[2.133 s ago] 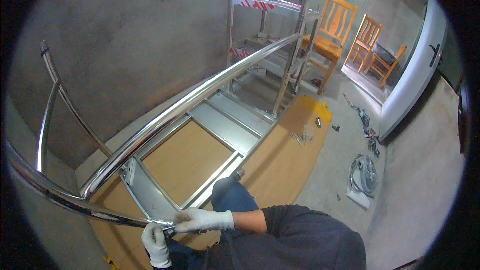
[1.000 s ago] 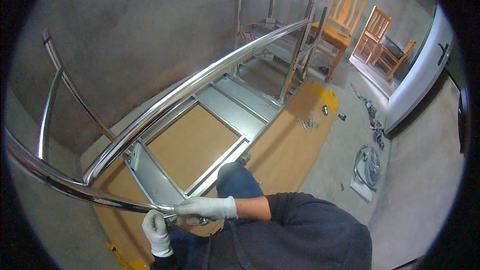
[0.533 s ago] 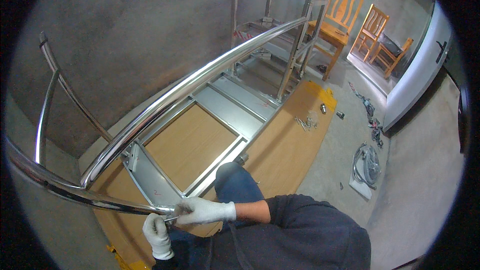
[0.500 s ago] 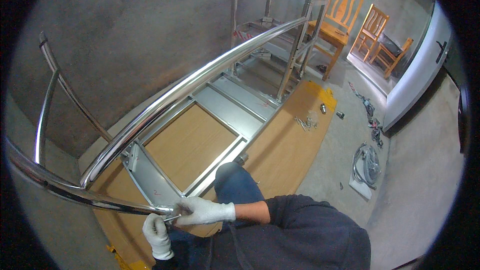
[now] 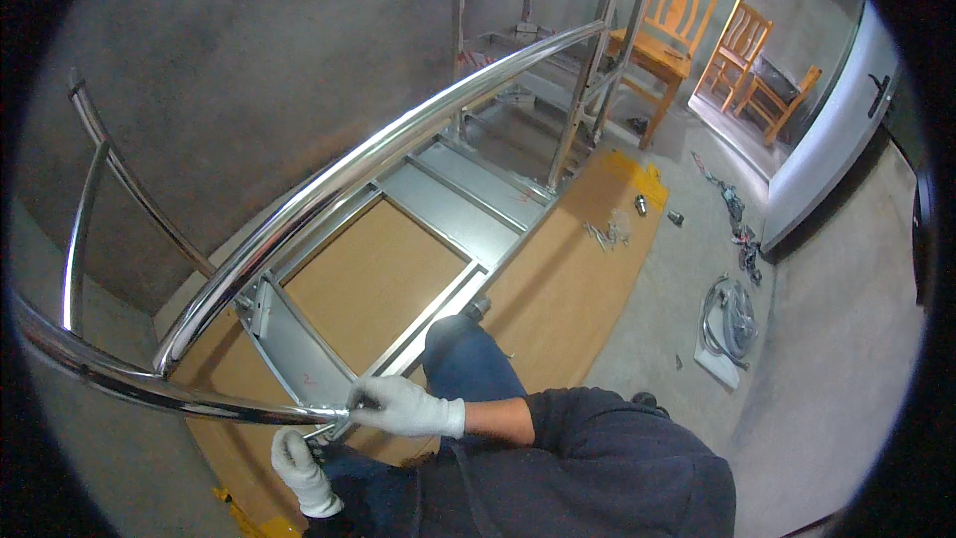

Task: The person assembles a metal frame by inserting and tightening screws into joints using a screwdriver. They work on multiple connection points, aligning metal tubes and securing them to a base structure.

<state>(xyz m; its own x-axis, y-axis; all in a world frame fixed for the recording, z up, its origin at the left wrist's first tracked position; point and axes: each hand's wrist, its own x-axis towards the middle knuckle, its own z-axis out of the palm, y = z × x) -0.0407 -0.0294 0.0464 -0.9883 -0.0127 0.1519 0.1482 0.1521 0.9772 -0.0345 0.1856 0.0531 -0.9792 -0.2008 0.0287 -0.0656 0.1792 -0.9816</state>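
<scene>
Both my hands wear white work gloves with grey fingers. My left hand [image 5: 303, 470] is closed on a slim silvery metal piece [image 5: 321, 431], just below the end of a curved chrome tube [image 5: 214, 403]. It may be a bolt or a small tool; the fingers cover much of it. My right hand [image 5: 406, 406] is closed with its fingertips against the tube's end, at the corner of the metal frame [image 5: 299, 359]. What those fingertips grip is hidden. The frame lies flat, with a square opening in its middle and a long chrome rail [image 5: 388, 144] rising over it.
Brown cardboard [image 5: 558, 284] lies under the frame, with loose bolts [image 5: 607, 234] on it. A coiled grey hose [image 5: 732, 324] rests on the floor at right. Upright metal framing [image 5: 583, 90], a wooden chair [image 5: 667, 40] and an open white door [image 5: 836, 130] stand farther back.
My left hand has moved slightly left, apart from the right, and the slim metal piece now sits closer under the tube's end. My right hand has shifted slightly up.
</scene>
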